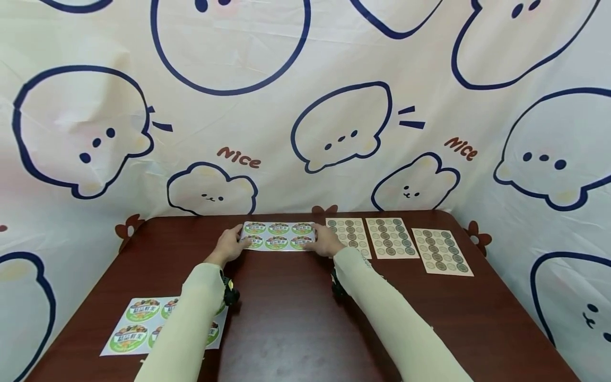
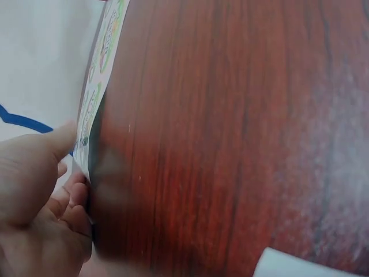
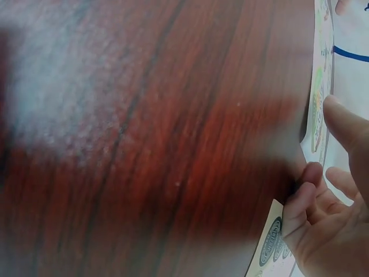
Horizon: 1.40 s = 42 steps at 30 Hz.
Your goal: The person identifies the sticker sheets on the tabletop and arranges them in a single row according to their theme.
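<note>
The far white sheet, with its six round green labels, is at 12 o'clock on the brown surface. The left hand pinches its 9 o'clock end, thumb on top and fingers curled below. The right hand grips its 3 o'clock end. A dark shadow shows under the left end, so that side looks a bit raised. To do this well, I think both hands should move together, slow and level, so the paper doesn't bend. A soft pull toward 9 and 3 o'clock could keep it flat. The right fingers are just beside the first cream sheet, at 1 o'clock. I can't tell if they touch, so they should be careful not to bump it. A second cream sheet and a third cream sheet lie toward 2 o'clock. The near white sheet is at 8 o'clock, partly hidden by the left sleeve, so that arm shouldn't drag across it.
</note>
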Each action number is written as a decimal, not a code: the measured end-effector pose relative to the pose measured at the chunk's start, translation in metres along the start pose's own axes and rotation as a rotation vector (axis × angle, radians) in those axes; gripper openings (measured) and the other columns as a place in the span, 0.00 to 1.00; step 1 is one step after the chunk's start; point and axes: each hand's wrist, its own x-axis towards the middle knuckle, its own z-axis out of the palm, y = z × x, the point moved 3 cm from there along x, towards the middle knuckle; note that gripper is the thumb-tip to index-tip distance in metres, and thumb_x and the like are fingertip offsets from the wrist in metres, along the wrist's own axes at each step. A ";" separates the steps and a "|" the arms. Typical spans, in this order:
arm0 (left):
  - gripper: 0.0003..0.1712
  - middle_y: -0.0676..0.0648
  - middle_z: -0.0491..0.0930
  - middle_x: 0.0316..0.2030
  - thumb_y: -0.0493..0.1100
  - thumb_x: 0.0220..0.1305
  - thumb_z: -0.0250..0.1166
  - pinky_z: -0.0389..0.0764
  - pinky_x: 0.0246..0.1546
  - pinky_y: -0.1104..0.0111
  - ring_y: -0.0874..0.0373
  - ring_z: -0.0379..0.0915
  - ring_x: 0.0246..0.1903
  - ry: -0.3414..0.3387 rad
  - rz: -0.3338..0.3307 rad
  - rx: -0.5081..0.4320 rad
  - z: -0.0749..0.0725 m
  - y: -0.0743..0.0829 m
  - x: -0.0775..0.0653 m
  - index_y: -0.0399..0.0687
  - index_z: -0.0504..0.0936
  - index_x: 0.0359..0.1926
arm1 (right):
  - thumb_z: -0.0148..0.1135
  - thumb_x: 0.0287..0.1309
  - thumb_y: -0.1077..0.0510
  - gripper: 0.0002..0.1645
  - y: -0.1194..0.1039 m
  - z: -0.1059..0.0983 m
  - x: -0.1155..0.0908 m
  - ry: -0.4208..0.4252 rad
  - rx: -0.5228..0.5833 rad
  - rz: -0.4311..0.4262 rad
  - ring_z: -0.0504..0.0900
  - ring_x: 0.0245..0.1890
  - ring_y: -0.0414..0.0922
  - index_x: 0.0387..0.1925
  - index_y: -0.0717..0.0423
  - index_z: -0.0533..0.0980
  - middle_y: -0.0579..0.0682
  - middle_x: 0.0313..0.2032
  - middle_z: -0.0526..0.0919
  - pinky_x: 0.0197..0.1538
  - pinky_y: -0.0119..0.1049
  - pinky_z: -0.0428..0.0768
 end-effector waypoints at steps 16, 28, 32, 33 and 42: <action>0.44 0.28 0.71 0.62 0.39 0.69 0.64 0.72 0.59 0.56 0.44 0.70 0.52 -0.074 0.038 -0.006 -0.005 0.005 -0.006 0.32 0.52 0.78 | 0.70 0.62 0.56 0.42 -0.002 -0.004 -0.004 0.004 -0.083 0.005 0.79 0.45 0.48 0.74 0.60 0.64 0.58 0.53 0.82 0.56 0.43 0.76; 0.43 0.27 0.62 0.70 0.40 0.71 0.63 0.67 0.64 0.51 0.42 0.65 0.56 -0.086 0.042 0.016 -0.004 0.000 -0.006 0.30 0.51 0.77 | 0.69 0.63 0.53 0.37 -0.004 -0.002 -0.002 -0.025 -0.112 0.035 0.78 0.40 0.45 0.69 0.63 0.69 0.56 0.48 0.83 0.49 0.38 0.77; 0.42 0.26 0.63 0.69 0.39 0.70 0.63 0.69 0.61 0.54 0.43 0.66 0.54 -0.082 0.059 0.026 -0.003 -0.005 -0.004 0.28 0.52 0.76 | 0.69 0.63 0.53 0.39 -0.005 -0.001 -0.003 -0.031 -0.126 0.033 0.78 0.43 0.46 0.71 0.63 0.68 0.57 0.51 0.82 0.53 0.40 0.77; 0.42 0.26 0.64 0.68 0.39 0.71 0.63 0.69 0.60 0.54 0.43 0.66 0.54 -0.079 0.063 0.030 -0.003 -0.005 -0.004 0.28 0.53 0.76 | 0.69 0.63 0.53 0.39 -0.005 -0.002 -0.003 -0.029 -0.129 0.031 0.78 0.43 0.46 0.71 0.63 0.68 0.58 0.52 0.82 0.53 0.40 0.77; 0.36 0.26 0.66 0.67 0.37 0.69 0.64 0.69 0.64 0.49 0.42 0.67 0.58 -0.051 0.085 0.020 -0.002 -0.006 -0.005 0.29 0.63 0.73 | 0.70 0.63 0.54 0.36 -0.005 -0.001 -0.002 -0.029 -0.089 0.041 0.78 0.47 0.48 0.69 0.62 0.70 0.59 0.56 0.81 0.56 0.42 0.77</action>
